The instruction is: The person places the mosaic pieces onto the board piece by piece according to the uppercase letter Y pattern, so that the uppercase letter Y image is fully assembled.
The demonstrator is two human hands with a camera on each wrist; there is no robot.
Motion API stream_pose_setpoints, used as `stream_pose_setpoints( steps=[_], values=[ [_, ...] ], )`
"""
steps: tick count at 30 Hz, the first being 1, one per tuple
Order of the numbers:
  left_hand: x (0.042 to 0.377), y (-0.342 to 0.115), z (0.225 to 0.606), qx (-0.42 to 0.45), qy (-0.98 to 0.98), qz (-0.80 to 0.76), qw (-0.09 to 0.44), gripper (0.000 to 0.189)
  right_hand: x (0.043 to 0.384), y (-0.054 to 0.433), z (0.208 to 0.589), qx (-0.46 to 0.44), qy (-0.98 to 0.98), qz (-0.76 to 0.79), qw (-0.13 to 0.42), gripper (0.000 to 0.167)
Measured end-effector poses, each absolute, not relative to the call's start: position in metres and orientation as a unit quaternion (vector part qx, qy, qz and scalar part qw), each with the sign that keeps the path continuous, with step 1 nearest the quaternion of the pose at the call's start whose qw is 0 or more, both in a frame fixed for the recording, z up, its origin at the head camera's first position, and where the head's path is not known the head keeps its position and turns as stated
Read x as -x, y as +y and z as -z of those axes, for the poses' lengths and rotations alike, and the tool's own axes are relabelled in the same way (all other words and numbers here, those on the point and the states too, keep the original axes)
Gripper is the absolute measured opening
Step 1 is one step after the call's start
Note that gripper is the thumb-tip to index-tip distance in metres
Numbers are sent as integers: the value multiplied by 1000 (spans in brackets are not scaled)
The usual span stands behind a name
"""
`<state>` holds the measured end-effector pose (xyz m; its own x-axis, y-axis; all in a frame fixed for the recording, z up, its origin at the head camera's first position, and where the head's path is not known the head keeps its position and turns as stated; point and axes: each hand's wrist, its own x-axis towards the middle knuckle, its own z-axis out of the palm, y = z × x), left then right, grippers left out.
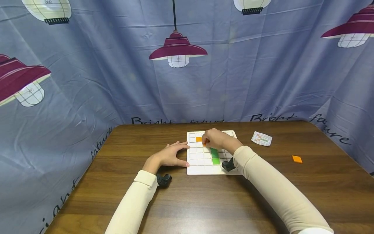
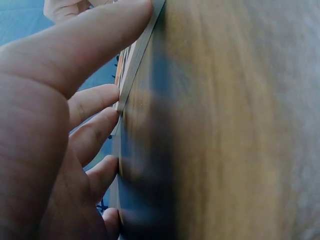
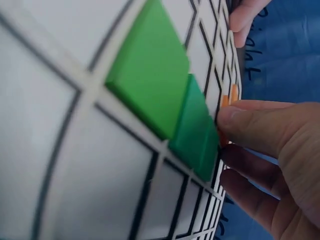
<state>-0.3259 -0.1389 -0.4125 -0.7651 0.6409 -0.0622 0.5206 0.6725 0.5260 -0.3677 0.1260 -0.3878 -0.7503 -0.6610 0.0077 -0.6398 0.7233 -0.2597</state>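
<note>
A white grid board (image 1: 196, 169) lies flat on the table. At its left edge rests my left hand (image 1: 169, 154), thumb and fingers spread, fingertips right at the rim. Over the upper middle, my right hand (image 1: 217, 139) pinches an orange tile (image 3: 223, 134) low against the grid, thumb and fingers mostly covering it. Another orange tile (image 1: 199, 139) sits in a square up and left of those fingertips. Below the right hand, darker green tiles (image 1: 214, 152) run down a column to a light green tile (image 1: 215, 161). The right forearm hides the board's right part.
A small printed pattern card (image 1: 261, 138) lies right of the board. One loose orange tile (image 1: 297, 159) is farther right on the brown wooden table (image 1: 187, 201). Behind the table hangs a blue curtain (image 1: 128, 65) printed with lamps. Black wrist devices (image 1: 164, 181) are worn under both wrists.
</note>
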Motion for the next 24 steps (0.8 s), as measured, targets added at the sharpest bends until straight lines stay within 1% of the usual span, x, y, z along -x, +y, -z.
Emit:
stream_pose_setpoints(
  steps=[3,6,7,10,13,16,20,24],
  values=[
    [326,-139,413,-318,907,-245,126,78,365,127,387,342,930,127,43,11],
    [326,-139,412,-316,909,-239,131,78,361,130,385,362,922,135,36,7],
    [326,-139,411,-316,909,-238,132,79,359,132,384,369,919,136,32,8],
    [326,-138,410,-317,908,-240,130,78,354,143,379,381,914,137,16,17],
    [326,-138,410,-317,908,-242,127,78,347,162,371,367,921,131,0,25],
    [326,-137,410,-315,910,-239,129,79,336,185,365,344,931,124,-5,28],
    [327,-137,412,-312,911,-236,133,79,318,218,367,318,941,112,-7,27],
    [327,-137,413,-310,908,-245,136,79,300,247,373,304,946,113,-3,18]
  ],
)
